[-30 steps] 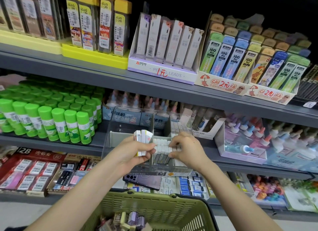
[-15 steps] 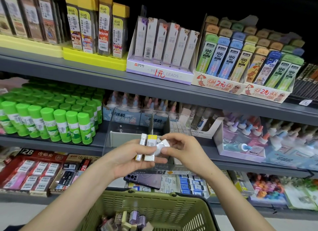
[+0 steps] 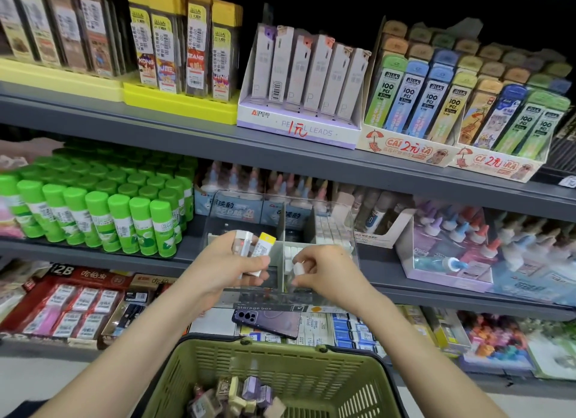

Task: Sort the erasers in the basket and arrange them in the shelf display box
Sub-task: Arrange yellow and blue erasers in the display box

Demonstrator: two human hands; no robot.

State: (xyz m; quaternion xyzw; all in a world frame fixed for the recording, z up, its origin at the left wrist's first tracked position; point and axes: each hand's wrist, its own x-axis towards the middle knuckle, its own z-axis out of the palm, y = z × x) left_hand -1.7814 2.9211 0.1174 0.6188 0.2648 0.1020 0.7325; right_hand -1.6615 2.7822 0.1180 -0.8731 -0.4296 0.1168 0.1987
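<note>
My left hand [image 3: 232, 266] grips two wrapped erasers upright, a clear-wrapped one [image 3: 241, 246] and a yellow-topped one [image 3: 263, 251], in front of the clear shelf display box [image 3: 349, 230]. My right hand [image 3: 324, 269] pinches one small white eraser [image 3: 298, 268] over the box's right compartment, where white erasers [image 3: 327, 230] stand in rows. The green basket [image 3: 280, 364] sits below my arms with several mixed erasers [image 3: 243, 396] in its bottom.
Green glue sticks [image 3: 103, 212] fill the shelf left of the box. Glue bottles in a display carton [image 3: 448, 255] stand to its right. A purple phone [image 3: 268, 322] lies on the lower shelf under the box. Pencil lead boxes [image 3: 299, 105] line the shelf above.
My right hand came out of the box, took one white eraser from the bunch in my left hand, and drew it away to the right. My left hand now holds two.
</note>
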